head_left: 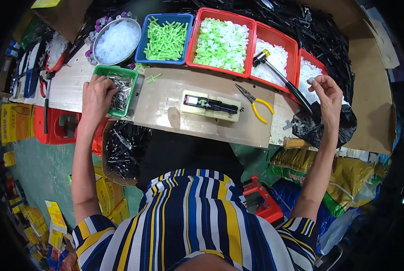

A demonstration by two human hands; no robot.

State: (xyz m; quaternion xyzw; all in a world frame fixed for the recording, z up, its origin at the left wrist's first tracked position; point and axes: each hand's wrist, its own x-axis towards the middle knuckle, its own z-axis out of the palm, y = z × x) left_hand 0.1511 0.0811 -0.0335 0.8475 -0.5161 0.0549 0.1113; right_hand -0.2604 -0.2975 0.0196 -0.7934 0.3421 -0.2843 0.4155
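My left hand (pixel 98 95) reaches over the left rim of a green bin (pixel 133 92) filled with small thin metal parts (pixel 120 92). Its fingers are curled together at the parts, and their tips are hidden. Out to the right, my right hand (pixel 327 93) pinches a small white plastic piece (pixel 310 81) between thumb and fingers, beside a red bin of white pieces (pixel 309 71). On the table between my hands, a black plastic assembly (pixel 217 106) with a whitish, purple-tipped end lies in a cream-coloured block (pixel 190 108). Neither hand touches it.
Yellow-handled pliers (pixel 259 110) lie right of the block. A hammer (pixel 278 72) rests across the red bins. Behind stand a blue bin of green pieces (pixel 165 38), a red bin of green and white pieces (pixel 222 43) and a bowl of clear pieces (pixel 117 41). A black bag (pixel 308 124) hangs at right.
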